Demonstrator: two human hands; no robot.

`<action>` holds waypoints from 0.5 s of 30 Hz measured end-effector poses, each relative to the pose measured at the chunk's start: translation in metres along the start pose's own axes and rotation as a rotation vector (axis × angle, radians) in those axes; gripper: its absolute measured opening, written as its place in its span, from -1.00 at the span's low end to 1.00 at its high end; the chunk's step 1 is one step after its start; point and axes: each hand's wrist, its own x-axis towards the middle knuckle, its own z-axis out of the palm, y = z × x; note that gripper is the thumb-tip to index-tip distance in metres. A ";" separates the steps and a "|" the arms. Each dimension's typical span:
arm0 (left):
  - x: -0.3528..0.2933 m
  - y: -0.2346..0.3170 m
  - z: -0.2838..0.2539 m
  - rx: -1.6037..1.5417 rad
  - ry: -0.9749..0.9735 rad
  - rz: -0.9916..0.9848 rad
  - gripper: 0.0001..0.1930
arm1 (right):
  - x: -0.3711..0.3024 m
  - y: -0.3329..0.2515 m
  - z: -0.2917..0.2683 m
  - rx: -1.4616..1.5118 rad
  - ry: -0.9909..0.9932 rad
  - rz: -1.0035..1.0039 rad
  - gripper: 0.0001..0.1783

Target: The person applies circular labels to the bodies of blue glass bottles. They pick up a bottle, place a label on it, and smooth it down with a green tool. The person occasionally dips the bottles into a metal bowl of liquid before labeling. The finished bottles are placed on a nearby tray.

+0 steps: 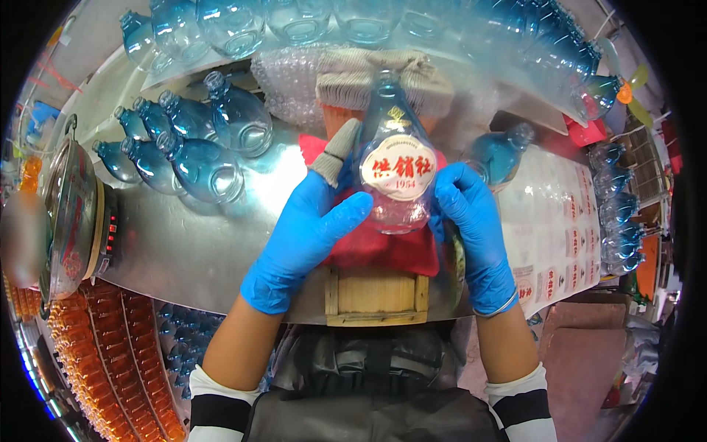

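A blue-tinted clear glass bottle (381, 207) with a round cream label bearing red characters is tilted neck-away over a red cloth (390, 254). Both my hands wear blue gloves. My left hand (313, 217) grips the bottle's left side, thumb near its base, with a grey knit cover on one finger. On the right side my right hand (473, 221) has its thumb and bent fingers against the bottle's edge by the label. The undersides of both grips are hidden. Beneath the cloth sits a wooden block (377, 295) at the table's near edge.
Blue bottles (206, 171) lie in a group at left; more bottles (294, 22) line the far side. A label sheet (556, 232) and another blue bottle (501, 155) are at right. A lidded pan (70, 214) stands on an electric cooker (107, 228). Folded knit cloth (339, 81) lies behind.
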 end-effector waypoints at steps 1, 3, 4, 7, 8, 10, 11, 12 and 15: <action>0.001 -0.002 -0.001 0.008 -0.006 0.012 -0.22 | 0.001 0.001 -0.001 -0.006 -0.015 -0.027 -0.84; 0.000 -0.004 -0.001 0.008 -0.002 0.016 -0.20 | 0.001 -0.003 0.000 -0.029 -0.007 -0.026 -0.80; 0.001 -0.003 0.001 0.001 0.008 0.008 -0.19 | 0.002 -0.003 0.001 -0.043 0.003 -0.034 -0.79; -0.001 0.001 0.004 -0.013 0.036 -0.018 -0.18 | 0.005 -0.002 0.000 -0.046 0.005 -0.026 -0.78; -0.001 0.002 0.005 -0.017 0.038 -0.022 -0.19 | 0.006 -0.002 -0.001 -0.040 0.000 -0.018 -0.78; -0.001 0.002 0.006 -0.009 0.037 -0.031 -0.19 | 0.006 0.002 -0.002 -0.023 -0.002 -0.035 -0.79; -0.001 0.002 0.005 0.000 0.034 -0.035 -0.19 | 0.007 0.003 -0.003 -0.014 -0.004 -0.044 -0.79; -0.001 0.001 0.004 0.011 0.029 -0.040 -0.20 | 0.008 0.005 -0.003 -0.003 -0.005 -0.051 -0.79; 0.000 -0.002 0.004 -0.007 0.018 -0.023 -0.20 | 0.008 0.009 -0.004 0.024 -0.011 -0.072 -0.79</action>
